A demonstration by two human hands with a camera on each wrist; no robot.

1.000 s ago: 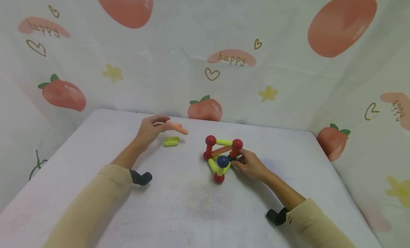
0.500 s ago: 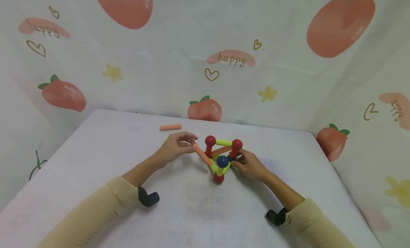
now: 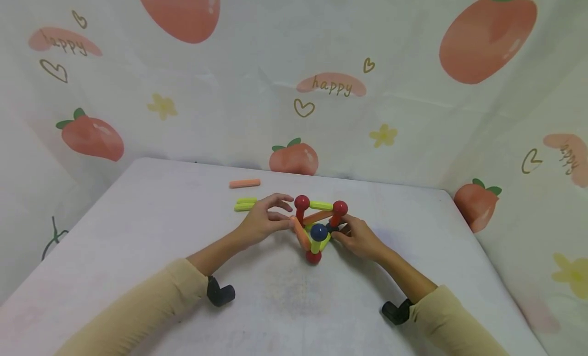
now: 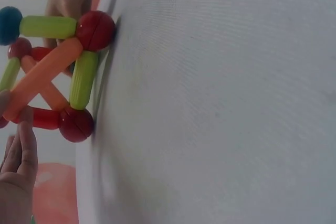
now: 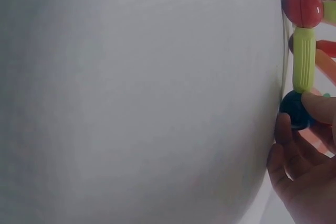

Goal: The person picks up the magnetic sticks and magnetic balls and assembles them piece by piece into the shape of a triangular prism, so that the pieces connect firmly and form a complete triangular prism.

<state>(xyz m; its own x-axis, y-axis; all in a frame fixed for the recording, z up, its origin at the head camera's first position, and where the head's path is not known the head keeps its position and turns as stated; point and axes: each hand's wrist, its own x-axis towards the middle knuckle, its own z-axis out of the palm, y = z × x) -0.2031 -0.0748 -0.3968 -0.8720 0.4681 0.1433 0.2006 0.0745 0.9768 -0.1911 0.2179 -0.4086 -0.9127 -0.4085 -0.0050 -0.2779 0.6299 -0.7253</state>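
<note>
A frame of rods and balls, seemingly a magnetic building set, stands mid-table, with red balls (image 3: 340, 208), a raised blue ball (image 3: 319, 232) and yellow-green rods (image 3: 321, 205). My left hand (image 3: 266, 220) pinches one end of an orange rod (image 3: 301, 235) at the frame's left side. In the left wrist view this orange rod (image 4: 50, 69) slants across the frame, its far end against a red ball (image 4: 95, 30) at the bottom. On the opposite side my right hand (image 3: 360, 237) pinches a low blue ball (image 5: 295, 109) between thumb and fingers.
Behind my left hand lie two yellow-green rods (image 3: 245, 206), side by side. Farther back is a loose orange rod (image 3: 245, 183). A printed cloth (image 3: 229, 90) hangs behind the white table (image 3: 294, 305). Each wrist wears a black device (image 3: 221, 294).
My left hand has carried one orange rod rightward from the back left to the frame, leaving another orange rod lying on the table. The right hand keeps its hold on the blue ball.
</note>
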